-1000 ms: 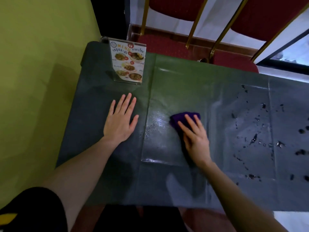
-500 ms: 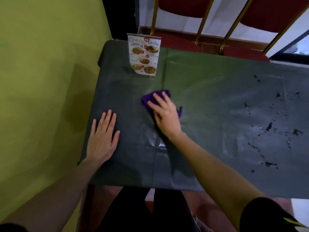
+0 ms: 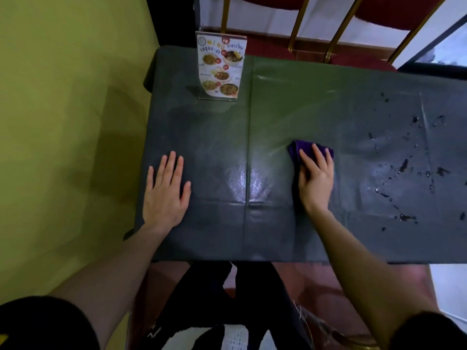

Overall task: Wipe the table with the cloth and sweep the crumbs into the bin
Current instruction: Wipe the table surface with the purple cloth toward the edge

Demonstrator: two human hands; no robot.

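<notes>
Nearest the camera, the person's dark trouser legs stood at the near edge of the counter, which was covered in a dark green creased sheet. The left hand lay flat on the counter near its left end, palm down, fingers straight and slightly spread, holding nothing. The right hand rested on the purple cloth around the middle of the counter, its fingers extended over the fabric and pressing it down against the surface; part of the cloth showed past the fingertips and beside the thumb. A wet sheen showed on the sheet between the two hands. To the right of the cloth, well apart from it, dark crumbs and droplets were scattered over the counter's right part. Farther back, a standing menu card stood upright near the far left corner. Beyond the far edge were red chairs with gold legs, and a yellow-green wall ran along the left.
</notes>
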